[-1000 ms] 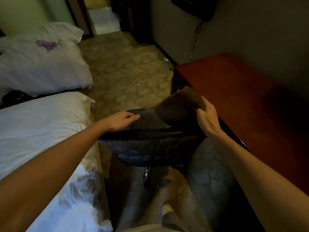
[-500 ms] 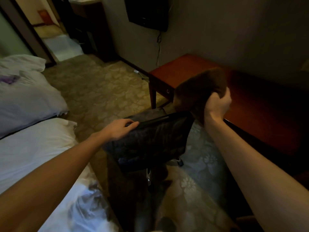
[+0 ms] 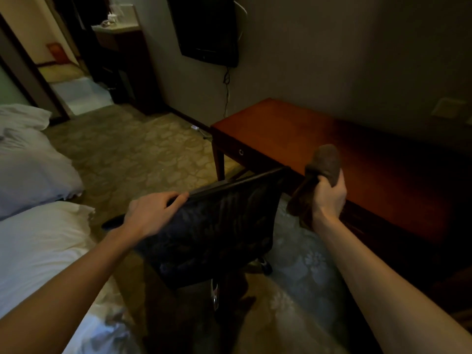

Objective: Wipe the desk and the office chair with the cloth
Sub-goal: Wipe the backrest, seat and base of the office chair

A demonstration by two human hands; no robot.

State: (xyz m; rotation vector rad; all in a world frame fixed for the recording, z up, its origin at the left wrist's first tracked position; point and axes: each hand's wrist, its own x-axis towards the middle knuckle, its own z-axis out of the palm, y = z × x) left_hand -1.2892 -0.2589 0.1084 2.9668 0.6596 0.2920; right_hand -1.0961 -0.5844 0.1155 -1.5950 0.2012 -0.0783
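Note:
A black mesh office chair (image 3: pixel 219 233) stands in front of me, its backrest turned toward me. My left hand (image 3: pixel 153 213) rests on the top edge of the backrest, fingers laid over the rim. My right hand (image 3: pixel 329 195) grips a bunched brown cloth (image 3: pixel 324 164), held in the air just right of the chair's top corner and above the front edge of the reddish wooden desk (image 3: pixel 319 139). The cloth hangs down on both sides of my fist. The chair's seat is hidden behind the backrest.
A bed with white bedding (image 3: pixel 38 251) lies close on the left, a second bed (image 3: pixel 28 154) beyond it. A dark wall-mounted TV (image 3: pixel 207 29) with a hanging cable is above the desk's left end. Patterned carpet (image 3: pixel 143 154) runs toward a doorway at the back left.
My right hand lifted the cloth off the chair's top and carried it right, over the desk's edge. My head has risen and turned, showing more wall. My left hand stayed on the backrest.

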